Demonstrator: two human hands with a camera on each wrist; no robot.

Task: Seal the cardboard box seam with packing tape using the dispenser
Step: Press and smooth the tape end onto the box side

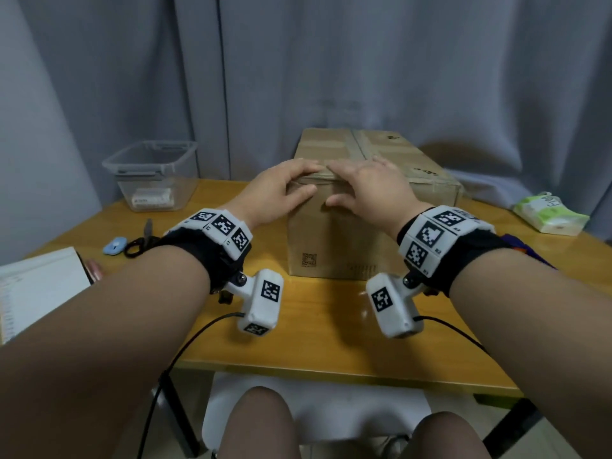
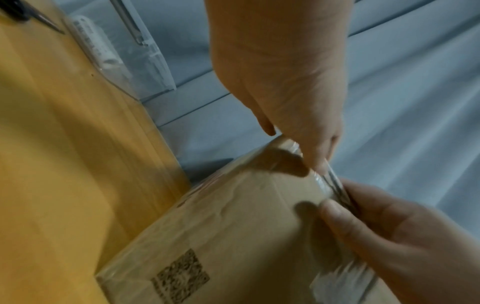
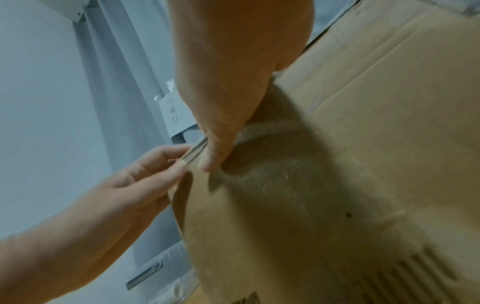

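A brown cardboard box (image 1: 344, 233) stands on the yellow table (image 1: 324, 332), with a strip of clear tape (image 1: 359, 144) along its top seam. Both hands sit side by side at the near top edge. My left hand (image 1: 311, 178) lays its fingers on the top, thumb down on the front face. My right hand (image 1: 334, 185) does the same beside it. In the left wrist view the fingers (image 2: 319, 162) press glossy tape (image 2: 322, 183) over the edge. The right wrist view shows the right hand (image 3: 215, 156) and left hand (image 3: 166, 168) meeting on that edge. No dispenser is clearly visible.
A clear plastic tub (image 1: 152, 173) stands at the back left. Scissors (image 1: 145, 233) and a small blue object (image 1: 115, 245) lie left of the box, an open notebook (image 1: 36, 286) at the far left. A wipes pack (image 1: 549, 213) lies right. A blue-orange item (image 1: 516, 241) peeks behind my right wrist.
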